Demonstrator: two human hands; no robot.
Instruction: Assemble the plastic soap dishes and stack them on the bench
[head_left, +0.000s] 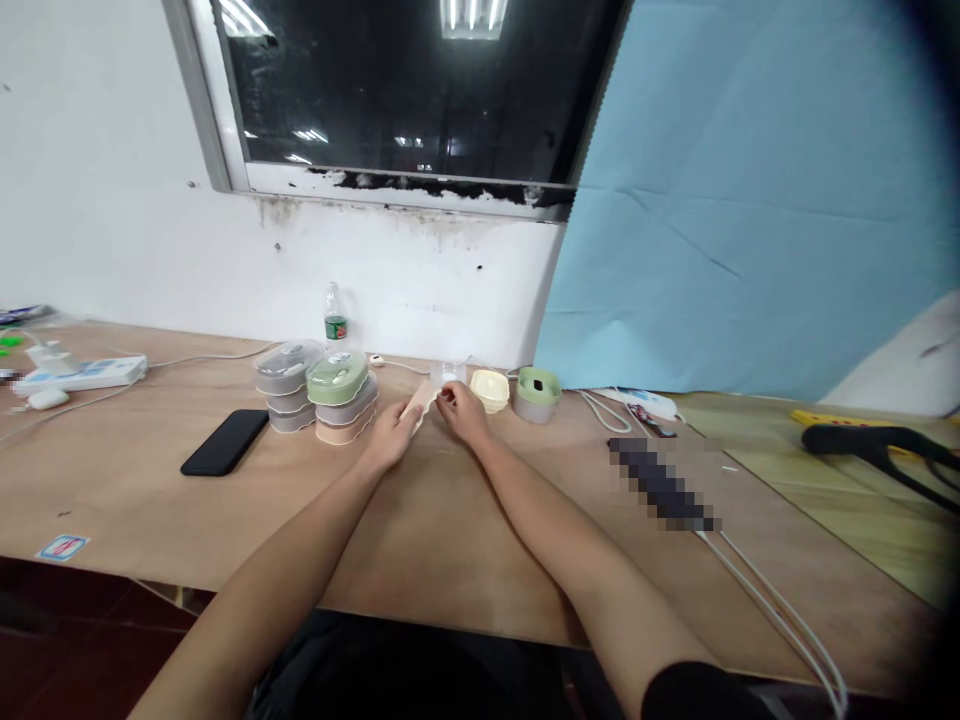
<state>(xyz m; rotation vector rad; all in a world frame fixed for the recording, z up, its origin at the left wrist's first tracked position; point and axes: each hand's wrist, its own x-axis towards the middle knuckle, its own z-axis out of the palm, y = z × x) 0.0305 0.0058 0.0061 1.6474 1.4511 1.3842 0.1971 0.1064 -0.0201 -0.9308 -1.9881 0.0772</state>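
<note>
Both my arms reach forward over the wooden table (pixel 450 540). My left hand (pixel 390 432) is closed on a small cream-coloured plastic piece (pixel 420 402), holding it just above the table. My right hand (pixel 461 408) pinches the same piece at its far end, fingers pressed together. Right behind my hands stands a small clear cup (pixel 448 374). A stack of lidded containers, a green-lidded one (pixel 339 378) on top, stands to the left of my left hand. A yellow lidded container (pixel 490 389) sits just right of my right hand.
A grey stack of containers (pixel 287 385), a black phone (pixel 225 442), a bottle (pixel 335 318), a green container (pixel 538 393), a white power strip (pixel 82 375) at far left, white cables (pixel 772 610) at right, and a black tool (pixel 870 445) at far right.
</note>
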